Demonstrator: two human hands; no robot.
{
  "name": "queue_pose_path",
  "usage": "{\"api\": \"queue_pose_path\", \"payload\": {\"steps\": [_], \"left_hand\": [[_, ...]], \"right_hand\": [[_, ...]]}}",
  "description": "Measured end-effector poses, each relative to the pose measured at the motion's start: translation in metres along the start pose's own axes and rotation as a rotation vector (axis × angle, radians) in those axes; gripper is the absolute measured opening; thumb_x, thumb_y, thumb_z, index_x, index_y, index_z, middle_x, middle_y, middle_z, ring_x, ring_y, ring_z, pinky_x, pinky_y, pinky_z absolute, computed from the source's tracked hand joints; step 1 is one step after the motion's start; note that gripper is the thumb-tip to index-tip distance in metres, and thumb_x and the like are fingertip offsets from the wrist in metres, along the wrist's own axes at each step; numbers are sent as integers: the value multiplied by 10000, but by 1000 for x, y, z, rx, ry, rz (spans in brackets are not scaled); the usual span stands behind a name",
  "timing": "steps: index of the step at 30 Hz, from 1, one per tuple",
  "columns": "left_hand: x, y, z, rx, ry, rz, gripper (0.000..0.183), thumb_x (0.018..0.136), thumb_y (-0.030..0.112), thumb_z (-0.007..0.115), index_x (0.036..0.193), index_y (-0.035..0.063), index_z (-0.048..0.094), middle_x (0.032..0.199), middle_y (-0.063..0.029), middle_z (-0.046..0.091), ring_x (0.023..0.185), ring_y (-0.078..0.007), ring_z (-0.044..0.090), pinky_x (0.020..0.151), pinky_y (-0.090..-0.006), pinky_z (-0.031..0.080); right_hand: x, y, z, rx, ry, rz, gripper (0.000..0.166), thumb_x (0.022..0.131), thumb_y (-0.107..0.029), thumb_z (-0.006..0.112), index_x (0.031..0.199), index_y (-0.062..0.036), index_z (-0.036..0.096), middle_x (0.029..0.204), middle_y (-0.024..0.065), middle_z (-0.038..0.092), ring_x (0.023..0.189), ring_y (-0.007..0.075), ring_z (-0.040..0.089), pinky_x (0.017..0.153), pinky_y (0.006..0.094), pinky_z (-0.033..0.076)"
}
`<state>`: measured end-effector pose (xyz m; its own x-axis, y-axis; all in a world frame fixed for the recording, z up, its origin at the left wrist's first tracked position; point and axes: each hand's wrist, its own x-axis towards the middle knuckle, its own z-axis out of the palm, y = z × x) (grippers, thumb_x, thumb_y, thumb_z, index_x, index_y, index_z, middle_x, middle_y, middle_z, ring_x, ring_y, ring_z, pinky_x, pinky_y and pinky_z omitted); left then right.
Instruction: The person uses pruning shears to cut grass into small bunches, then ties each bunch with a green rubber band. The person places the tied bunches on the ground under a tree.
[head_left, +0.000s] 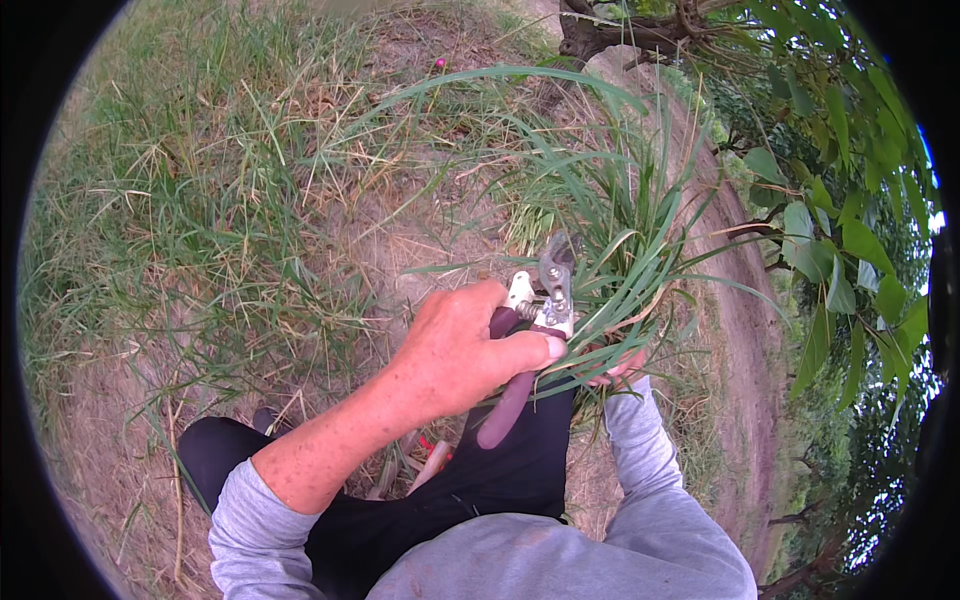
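Observation:
My left hand (457, 345) grips a pair of bypass pruning shears (556, 289) with dark purplish handles, metal blades and a coil spring. Its thumb lies along one handle, and the blades point away from me, beside a thick tuft of long green grass (637, 247). At the base of that tuft is my right hand (622, 367), closed around the lower grass blades. Leaves partly cover this hand, so only some fingers show. Several long blades arch over the shears and bend off to both sides.
Patchy grass (225, 225) and dry soil surround me. Pale wooden pieces (431, 466) with something red lie between my legs. A tree trunk (581, 37) rises at the top, and leafy branches (847, 240) hang at the right beside a dirt strip (739, 337). A thin stick (178, 487) lies lower left.

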<state>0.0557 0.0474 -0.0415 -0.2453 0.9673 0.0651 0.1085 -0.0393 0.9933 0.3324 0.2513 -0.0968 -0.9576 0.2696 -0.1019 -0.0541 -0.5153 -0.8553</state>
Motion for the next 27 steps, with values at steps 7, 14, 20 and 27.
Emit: {"api": "queue_pose_path", "payload": {"steps": [7,14,20,27], "left_hand": [[-4,5,0,-90,-9,-14,417,767,361,731,919,-20,656,744,-69,618,704,-123,555,631,-315,456],[0,0,0,-132,-1,17,348,800,291,708,928,-27,649,751,-43,605,696,-98,529,607,-287,431],[6,-5,-1,-258,-33,-12,316,809,249,692,941,-33,643,762,-26,613,688,-72,529,588,-253,409],[9,-10,2,-261,-58,25,336,820,237,682,1007,-37,632,767,-23,624,660,-65,533,552,-241,402]], "right_hand": [[-2,1,3,-7,20,0,812,615,-51,723,1364,74,434,745,127,618,458,186,506,415,330,355],[0,0,5,-9,42,-6,828,606,-45,725,1369,72,428,762,139,625,462,188,512,411,331,355],[7,-1,5,-17,45,-14,841,598,-40,727,1374,69,423,776,149,631,466,189,517,408,331,355],[9,-2,6,-24,58,-18,856,589,-34,729,1379,67,417,793,161,638,471,191,523,405,331,355]]}}
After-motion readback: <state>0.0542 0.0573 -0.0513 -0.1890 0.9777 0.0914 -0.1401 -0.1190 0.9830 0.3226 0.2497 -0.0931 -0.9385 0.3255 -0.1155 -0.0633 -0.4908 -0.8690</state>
